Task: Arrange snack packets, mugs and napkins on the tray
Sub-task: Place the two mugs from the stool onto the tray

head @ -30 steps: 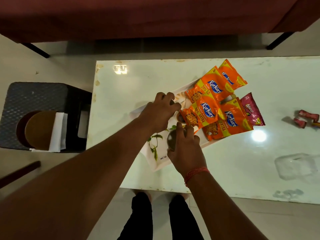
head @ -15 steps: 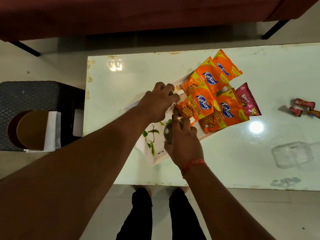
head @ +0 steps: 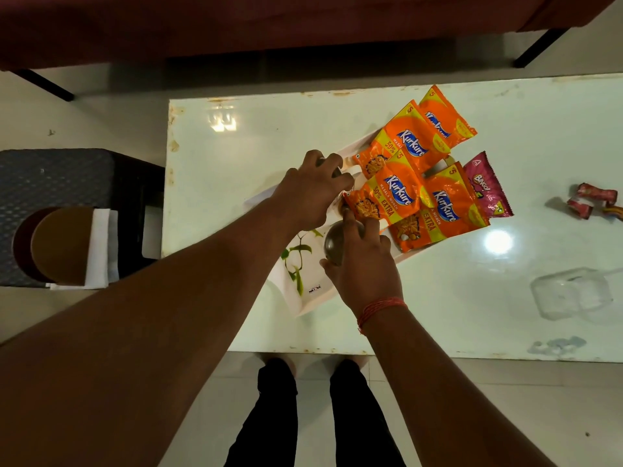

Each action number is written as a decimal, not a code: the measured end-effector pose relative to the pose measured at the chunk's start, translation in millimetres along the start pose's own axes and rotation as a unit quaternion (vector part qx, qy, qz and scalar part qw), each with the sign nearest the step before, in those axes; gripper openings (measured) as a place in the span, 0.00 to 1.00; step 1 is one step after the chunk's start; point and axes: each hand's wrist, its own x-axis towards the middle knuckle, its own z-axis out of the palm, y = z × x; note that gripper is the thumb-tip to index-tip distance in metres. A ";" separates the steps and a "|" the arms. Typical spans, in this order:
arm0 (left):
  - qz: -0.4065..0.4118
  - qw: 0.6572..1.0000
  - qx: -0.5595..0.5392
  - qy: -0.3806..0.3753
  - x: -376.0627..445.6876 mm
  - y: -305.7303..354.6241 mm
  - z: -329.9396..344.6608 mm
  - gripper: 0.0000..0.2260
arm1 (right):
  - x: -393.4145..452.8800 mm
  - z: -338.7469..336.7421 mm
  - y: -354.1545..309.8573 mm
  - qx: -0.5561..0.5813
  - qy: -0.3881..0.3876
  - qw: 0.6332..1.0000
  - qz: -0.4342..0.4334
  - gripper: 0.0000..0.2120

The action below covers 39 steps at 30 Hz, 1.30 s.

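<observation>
So we've got the tray [head: 296, 298] sitting on the table [head: 472, 298], angled, with the orange snack packets [head: 397, 197] piled over its far end and the pink packet [head: 485, 187] hanging off that same end. They're fanned and overlapping, probably to leave the near half of the tray free for cups.

Our right hand [head: 364, 264] is curled around a dark round mug [head: 333, 246] over the middle of the tray, gripping from above, right beside the nearest orange packet. Looks like we're setting it down next to the snacks. Our left hand [head: 313, 193] is curled over something at the tray's far side edge; it's likely a second mug, but the hand hides most of it, so we can't tell for sure.

Napkins [head: 101, 247] aren't on the tray yet. They're well off to the left of the tray on a dark stool [head: 67, 176], tucked under round coasters [head: 60, 244]. That's probably next.
</observation>
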 end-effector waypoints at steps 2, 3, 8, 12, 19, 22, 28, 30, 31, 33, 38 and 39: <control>-0.001 1.000 0.000 0.000 0.0 0.9 -0.5 0.30 | -0.1 0.4 0.8 -0.003 0.004 1.000 0.002 0.45; -0.001 1.000 0.001 0.001 0.1 1.2 -0.5 0.30 | -0.3 0.6 0.9 -0.006 0.005 1.000 0.003 0.45; -0.003 1.000 0.014 0.005 1.3 1.1 3.0 0.31 | 0.8 -0.4 1.5 -0.004 0.004 1.000 0.003 0.45; -0.004 1.000 0.018 0.007 1.9 0.2 6.3 0.32 | 2.3 -3.2 1.7 -0.001 0.009 1.000 0.004 0.45; -0.004 0.999 0.026 -0.034 5.4 -4.2 11.9 0.35 | -0.3 -9.1 0.8 -0.019 -0.007 1.000 0.001 0.48; 0.009 0.999 0.022 0.023 -3.6 -10.2 10.6 0.31 | -7.9 -17.0 2.6 -0.030 -0.002 1.000 0.003 0.47; -0.088 0.989 -0.054 0.109 -52.2 -16.8 14.7 0.31 | -27.4 -26.4 1.2 -0.044 0.076 0.996 0.009 0.36; -0.124 0.983 -0.074 0.111 -74.2 -18.9 21.9 0.31 | -31.1 -25.6 -8.2 -0.047 0.100 0.994 -0.005 0.34; -0.138 0.981 -0.079 0.110 -85.0 -20.6 25.5 0.31 | -32.4 -24.6 -13.8 -0.048 0.101 0.994 -0.016 0.33; -0.164 0.977 -0.086 0.104 -106.9 -26.8 31.3 0.32 | -33.8 -20.0 -27.7 -0.051 0.083 0.994 -0.045 0.34; -0.207 0.969 -0.106 0.079 -154.3 -49.4 44.9 0.34 | -30.6 3.6 -67.5 -0.054 0.039 0.993 -0.093 0.36; -0.213 0.969 -0.105 0.075 -164.3 -56.6 48.4 0.33 | -29.3 10.0 -76.7 -0.055 0.030 0.993 -0.097 0.36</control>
